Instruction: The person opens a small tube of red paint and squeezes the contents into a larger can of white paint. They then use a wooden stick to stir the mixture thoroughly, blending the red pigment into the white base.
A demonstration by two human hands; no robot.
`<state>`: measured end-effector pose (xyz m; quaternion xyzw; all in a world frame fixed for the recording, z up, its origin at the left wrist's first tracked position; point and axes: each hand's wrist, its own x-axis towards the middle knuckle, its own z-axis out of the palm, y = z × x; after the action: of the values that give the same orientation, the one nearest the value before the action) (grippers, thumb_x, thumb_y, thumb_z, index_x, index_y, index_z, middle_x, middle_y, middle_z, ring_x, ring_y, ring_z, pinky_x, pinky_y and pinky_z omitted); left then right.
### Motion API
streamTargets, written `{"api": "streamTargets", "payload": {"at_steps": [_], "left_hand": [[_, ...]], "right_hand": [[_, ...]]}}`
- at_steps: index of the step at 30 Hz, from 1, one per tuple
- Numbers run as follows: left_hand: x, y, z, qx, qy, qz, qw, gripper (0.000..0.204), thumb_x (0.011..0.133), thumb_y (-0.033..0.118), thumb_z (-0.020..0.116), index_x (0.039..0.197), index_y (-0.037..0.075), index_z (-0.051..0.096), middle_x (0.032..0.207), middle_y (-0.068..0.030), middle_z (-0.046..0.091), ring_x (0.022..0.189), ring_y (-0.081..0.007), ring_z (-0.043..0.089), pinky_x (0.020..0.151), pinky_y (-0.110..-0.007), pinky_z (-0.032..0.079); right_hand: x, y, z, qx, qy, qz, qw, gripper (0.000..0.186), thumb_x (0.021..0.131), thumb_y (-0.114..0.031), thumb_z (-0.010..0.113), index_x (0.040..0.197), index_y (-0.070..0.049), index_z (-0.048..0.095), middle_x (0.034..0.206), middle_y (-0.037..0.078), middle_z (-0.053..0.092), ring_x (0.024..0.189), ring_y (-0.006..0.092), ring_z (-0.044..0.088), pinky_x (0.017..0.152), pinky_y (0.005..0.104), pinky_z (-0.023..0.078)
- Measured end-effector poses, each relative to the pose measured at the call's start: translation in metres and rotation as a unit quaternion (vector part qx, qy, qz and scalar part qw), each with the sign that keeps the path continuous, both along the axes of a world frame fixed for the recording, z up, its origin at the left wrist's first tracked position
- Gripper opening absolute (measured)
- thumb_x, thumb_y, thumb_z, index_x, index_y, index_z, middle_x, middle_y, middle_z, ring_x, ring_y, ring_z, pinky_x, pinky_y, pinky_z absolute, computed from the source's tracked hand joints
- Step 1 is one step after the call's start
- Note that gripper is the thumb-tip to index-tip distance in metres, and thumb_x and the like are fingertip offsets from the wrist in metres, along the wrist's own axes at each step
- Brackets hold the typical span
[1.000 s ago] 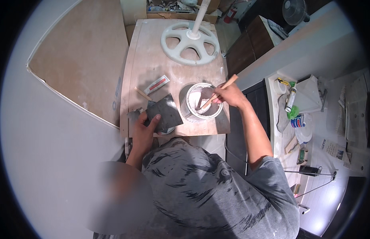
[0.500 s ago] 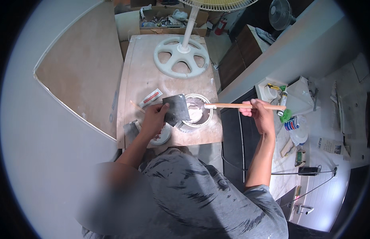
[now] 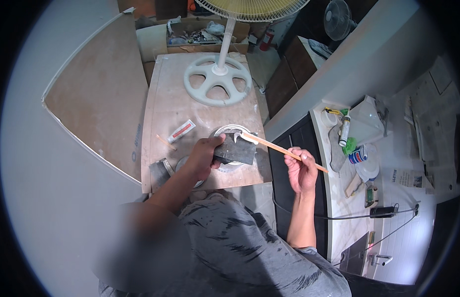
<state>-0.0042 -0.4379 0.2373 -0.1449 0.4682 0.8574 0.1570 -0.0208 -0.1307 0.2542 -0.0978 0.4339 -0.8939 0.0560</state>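
Note:
My left hand [image 3: 205,156] grips a dark flat scraper blade [image 3: 240,152], held over a round tub whose pale rim [image 3: 231,127] shows behind it. Most of the tub's inside is hidden by the blade. In my right hand [image 3: 303,171] is a thin wooden stick [image 3: 275,146], pinched near its outer end. Its tip rests at the blade's far edge, with white paste [image 3: 238,137] on both. Under my left forearm, a round white lid or container [image 3: 182,162] is partly covered. Beside it lies another scraper [image 3: 162,172].
The wooden board table [image 3: 165,94] carries a standing fan's white base [image 3: 218,86], a flat white packet with a red stripe [image 3: 181,131] and a short wooden stick [image 3: 166,142]. Rightward, a counter [image 3: 338,218] holds a cartridge tube [image 3: 344,130] and a blue-labelled can [image 3: 357,154].
The stick's tip has moved from inside the tub onto the blade, bringing paste there. My left hand has brought the blade across the tub and tilted it flatter. My right hand has come lower.

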Motion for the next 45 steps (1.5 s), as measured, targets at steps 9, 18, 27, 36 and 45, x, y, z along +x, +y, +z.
{"api": "streamTargets", "payload": {"at_steps": [9,18,27,36,45], "left_hand": [[0.009,-0.001,0.021,0.090,-0.047,0.026,0.995,0.027,0.106,0.028,0.055,0.101,0.002,0.061,0.071,-0.0014,0.057,0.043,-0.0074,0.038,0.040,-0.023,0.032],[0.015,0.001,0.007,0.196,-0.090,0.037,0.976,0.018,0.107,0.029,0.057,0.110,0.011,0.058,0.094,0.0017,0.059,0.057,-0.0041,0.039,0.045,-0.019,0.033],[0.016,0.002,-0.001,0.211,-0.061,0.032,0.975,0.019,0.106,0.031,0.060,0.108,0.012,0.060,0.092,0.0027,0.061,0.059,-0.0039,0.040,0.046,-0.019,0.033],[0.013,0.007,-0.013,0.207,-0.087,0.048,0.973,0.020,0.106,0.032,0.060,0.107,0.012,0.060,0.091,0.0021,0.060,0.058,-0.0052,0.038,0.047,-0.022,0.032],[0.014,0.010,-0.016,0.207,-0.104,0.045,0.972,0.021,0.105,0.032,0.060,0.107,0.012,0.059,0.088,0.0016,0.059,0.058,-0.0056,0.037,0.048,-0.022,0.031]], "right_hand": [[0.002,-0.005,-0.016,-0.018,-0.006,0.027,0.999,0.028,0.095,-0.009,0.057,0.107,0.012,0.069,0.115,0.023,0.065,0.100,0.0341,0.072,0.093,0.0393,0.062],[0.000,0.000,-0.018,0.024,-0.018,0.009,0.999,0.024,0.093,-0.012,0.063,0.103,0.009,0.069,0.111,0.020,0.066,0.096,0.0303,0.073,0.087,0.0360,0.064],[-0.002,0.018,-0.009,0.071,0.001,0.023,0.997,0.025,0.093,-0.009,0.058,0.103,0.012,0.069,0.110,0.024,0.066,0.096,0.0332,0.073,0.090,0.0402,0.063],[0.003,0.023,0.005,0.110,0.005,0.007,0.994,0.023,0.092,-0.010,0.060,0.100,0.010,0.069,0.107,0.022,0.066,0.093,0.0320,0.073,0.086,0.0385,0.063],[0.011,0.027,0.023,0.119,0.017,-0.009,0.993,0.023,0.092,-0.011,0.064,0.097,0.010,0.070,0.104,0.023,0.066,0.089,0.0319,0.073,0.084,0.0397,0.065]]}}
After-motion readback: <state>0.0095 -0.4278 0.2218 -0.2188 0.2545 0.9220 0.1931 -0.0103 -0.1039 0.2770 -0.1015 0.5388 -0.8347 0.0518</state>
